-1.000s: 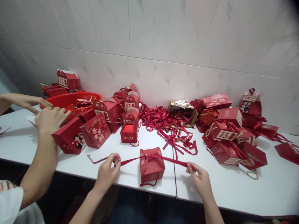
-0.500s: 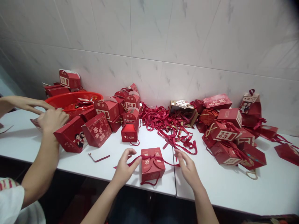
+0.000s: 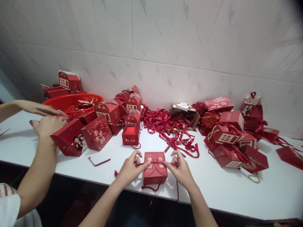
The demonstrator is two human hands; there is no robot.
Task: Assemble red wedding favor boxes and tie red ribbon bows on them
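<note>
A small red gift box (image 3: 155,171) stands near the front edge of the white table (image 3: 132,151). A red ribbon (image 3: 155,163) runs across its top. My left hand (image 3: 130,168) pinches the ribbon just left of the box. On the box's right side my right hand (image 3: 181,168) pinches the other part of the ribbon. Both hands sit close against the box top, fingers curled.
Another person's hands (image 3: 46,121) work on a red box (image 3: 69,138) at the left, beside a red basin (image 3: 71,102). More red boxes (image 3: 111,113) stand behind, loose ribbons (image 3: 172,129) lie in the middle, and a heap of boxes (image 3: 234,138) fills the right. A short ribbon piece (image 3: 98,162) lies left of me.
My hands have drawn in from wide apart, where they held the ribbon stretched, to either side of the box top. The ribbon now lies bunched over the box.
</note>
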